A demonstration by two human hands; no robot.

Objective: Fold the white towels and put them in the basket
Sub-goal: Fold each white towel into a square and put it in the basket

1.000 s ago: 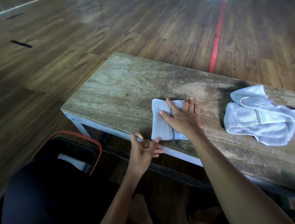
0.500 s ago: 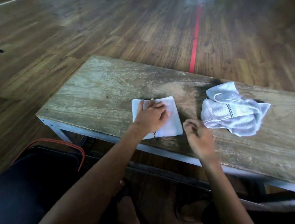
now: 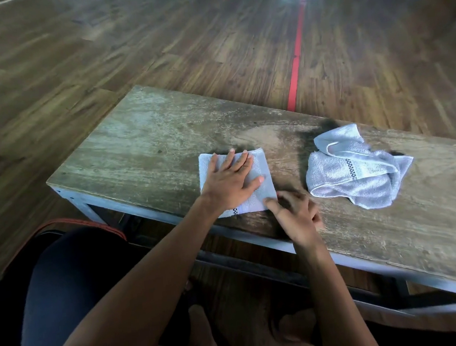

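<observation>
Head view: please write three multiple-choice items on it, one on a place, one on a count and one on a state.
1. Where does the crumpled towel lie?
A. On the floor
B. On the wooden table, right of the folded towel
C. On top of the folded towel

2. How many towels are on the wooden table?
A. One
B. Two
C. Three

3. How is the left hand?
A. Flat on the folded towel, fingers straight
B. A fist in the air
C. Gripping the crumpled towel

Answers:
1 B: it lies apart, to the right of the folded one.
2 B: one folded and one crumpled show.
3 A: its palm and straight fingers press that towel.
</observation>
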